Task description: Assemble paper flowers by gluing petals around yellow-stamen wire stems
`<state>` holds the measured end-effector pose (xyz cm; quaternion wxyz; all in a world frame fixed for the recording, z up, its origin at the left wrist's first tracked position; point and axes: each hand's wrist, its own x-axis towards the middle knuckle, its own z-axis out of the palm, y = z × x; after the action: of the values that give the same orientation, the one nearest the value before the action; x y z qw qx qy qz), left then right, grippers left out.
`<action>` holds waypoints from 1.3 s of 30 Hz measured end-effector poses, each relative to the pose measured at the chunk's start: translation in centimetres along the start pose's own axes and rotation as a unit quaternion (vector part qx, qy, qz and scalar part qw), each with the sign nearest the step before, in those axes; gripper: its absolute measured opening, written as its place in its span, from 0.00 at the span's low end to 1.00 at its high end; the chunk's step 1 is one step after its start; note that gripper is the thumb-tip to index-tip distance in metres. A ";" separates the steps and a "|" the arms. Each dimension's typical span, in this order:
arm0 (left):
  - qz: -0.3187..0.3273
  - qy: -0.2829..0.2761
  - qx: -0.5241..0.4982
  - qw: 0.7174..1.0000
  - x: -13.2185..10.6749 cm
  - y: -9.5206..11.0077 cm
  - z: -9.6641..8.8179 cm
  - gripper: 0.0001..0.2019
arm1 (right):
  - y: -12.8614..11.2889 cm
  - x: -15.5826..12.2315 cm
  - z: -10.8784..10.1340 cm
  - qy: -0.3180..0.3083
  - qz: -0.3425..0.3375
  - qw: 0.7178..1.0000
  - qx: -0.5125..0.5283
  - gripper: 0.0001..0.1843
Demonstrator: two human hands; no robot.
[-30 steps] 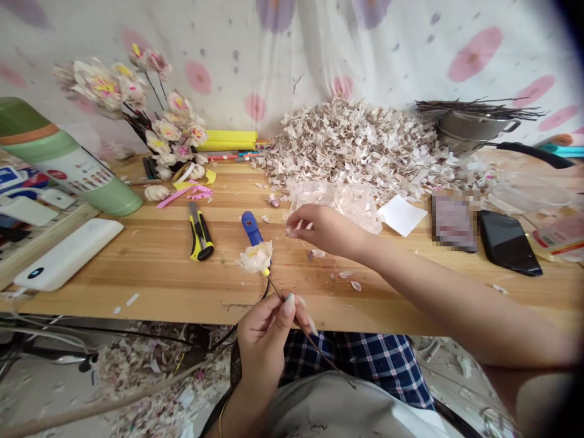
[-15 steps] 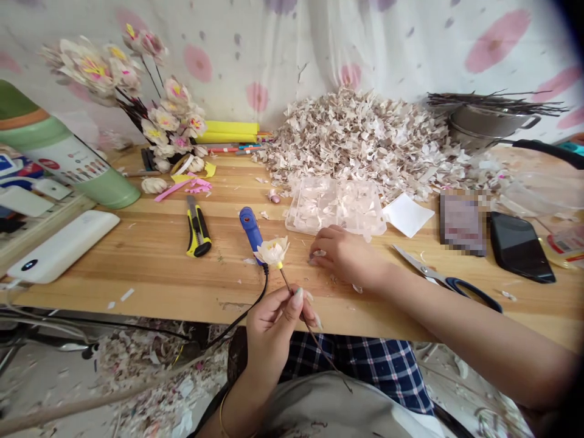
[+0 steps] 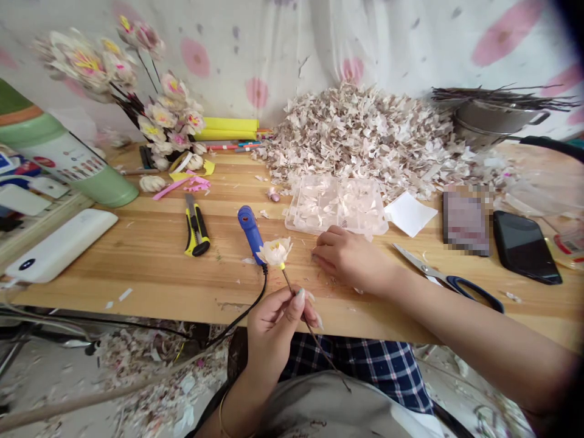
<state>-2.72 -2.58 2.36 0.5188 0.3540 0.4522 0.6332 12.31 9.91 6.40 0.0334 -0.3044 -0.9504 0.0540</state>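
Pinched between the thumb and fingers of my left hand [image 3: 276,325] is the thin brown stem of a handmade flower [image 3: 275,250]. Its cream-white petals face up, with a bit of yellow just under the bloom. My right hand [image 3: 344,258] rests on the table just in front of a clear compartment box [image 3: 294,225] of pale petals. Its fingers are bent down and together; whatever lies under the fingertips is hidden. Behind the bloom lies a blue corded tool [image 3: 250,226], probably a glue gun, its front hidden.
Scissors [image 3: 426,271], a white paper square [image 3: 412,214] and a dark phone [image 3: 524,248] lie to the right. A utility knife [image 3: 196,228], white power bank [image 3: 64,246] and green bottle [image 3: 103,176] are left. Behind are a petal heap [image 3: 360,134] and finished flowers [image 3: 164,115].
The view has shifted slightly. The flower in my left hand has turned a little, its bloom tipping slightly. My right hand stays near the box; a pale scrap seen at its fingers before is now hidden.
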 end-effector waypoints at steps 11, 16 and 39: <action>0.003 -0.006 -0.002 1.000 0.1 0.0 0.2 0.13 | 1.1 -0.4 -0.1 0.010 -0.027 0.997 0.067 0.11; -0.001 -0.020 -0.019 1.000 0.0 0.1 0.2 0.13 | 1.6 -0.2 0.1 0.018 -0.039 0.998 0.051 0.14; 0.003 -0.035 -0.052 0.998 0.1 -0.2 0.0 0.07 | 2.2 -0.6 0.6 0.175 -0.074 0.973 0.129 0.09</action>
<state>-2.71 -2.48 2.15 0.5508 0.3497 0.3987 0.6444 14.01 11.30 5.47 0.2423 -0.2314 -0.9347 0.1191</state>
